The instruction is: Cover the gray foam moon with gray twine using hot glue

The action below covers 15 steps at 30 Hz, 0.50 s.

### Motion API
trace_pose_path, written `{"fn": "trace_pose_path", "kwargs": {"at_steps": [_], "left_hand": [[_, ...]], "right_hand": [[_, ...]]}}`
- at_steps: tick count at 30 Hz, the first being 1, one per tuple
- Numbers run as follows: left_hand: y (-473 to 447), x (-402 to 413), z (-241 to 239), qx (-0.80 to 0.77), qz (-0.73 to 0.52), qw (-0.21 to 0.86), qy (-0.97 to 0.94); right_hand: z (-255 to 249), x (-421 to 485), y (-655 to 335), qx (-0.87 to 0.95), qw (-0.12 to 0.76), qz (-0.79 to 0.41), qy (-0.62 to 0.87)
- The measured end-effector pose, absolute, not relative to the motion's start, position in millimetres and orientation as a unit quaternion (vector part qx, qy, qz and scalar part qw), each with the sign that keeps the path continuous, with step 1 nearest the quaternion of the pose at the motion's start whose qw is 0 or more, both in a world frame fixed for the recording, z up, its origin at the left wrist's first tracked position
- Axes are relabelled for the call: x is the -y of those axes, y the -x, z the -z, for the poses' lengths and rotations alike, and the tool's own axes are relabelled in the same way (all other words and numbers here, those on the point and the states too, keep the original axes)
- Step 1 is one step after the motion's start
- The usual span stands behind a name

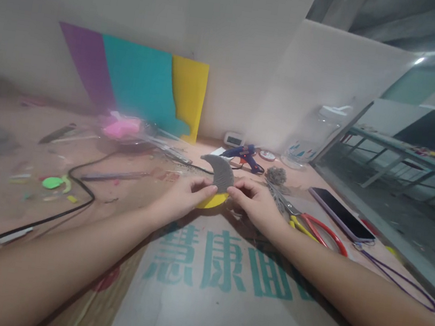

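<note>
Both my hands meet over the middle of the table and pinch one small craft piece between them. The piece is a grey glittery crescent [221, 171] with a yellow foam layer [212, 201] showing under it. My left hand [184, 196] grips its left edge with thumb and fingers closed. My right hand [255, 200] grips its right edge the same way. Below the hands lies a flattened cardboard sheet [216, 287] with teal printed characters.
Red and yellow scissors [309, 225] and a dark phone [340, 214] lie to the right. A blue glue gun [245, 156], a black cable [74, 202], foam scraps [53, 182] and coloured foam sheets [143, 82] against the wall are behind and left. A clear jar [318, 134] stands at the back right.
</note>
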<state>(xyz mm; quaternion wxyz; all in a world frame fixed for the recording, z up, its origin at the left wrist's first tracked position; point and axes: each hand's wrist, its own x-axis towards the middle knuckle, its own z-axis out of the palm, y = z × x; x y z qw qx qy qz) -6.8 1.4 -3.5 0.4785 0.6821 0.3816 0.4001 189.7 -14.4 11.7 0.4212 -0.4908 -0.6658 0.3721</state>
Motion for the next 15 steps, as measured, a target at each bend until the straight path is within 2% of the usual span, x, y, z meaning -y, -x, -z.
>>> {"fn": "trace_pose_path", "kwargs": {"at_steps": [8,12,15], "left_hand": [[4.8,2.0,-3.0,-0.44,-0.397,0.43,-0.681],[5.0,-0.3,1.0,-0.424,-0.416,0.414,-0.689],[4.6,-2.7,5.2,-0.392,-0.431,0.462,-0.668]], "right_hand": [[-16.1,20.3,-185.6,0.756,0.389,-0.229,0.475],[-14.8,20.0,-185.3,0.739,0.39,-0.262,0.483],[-12.9,17.6,-187.0,0.7,0.414,-0.316,0.488]]}}
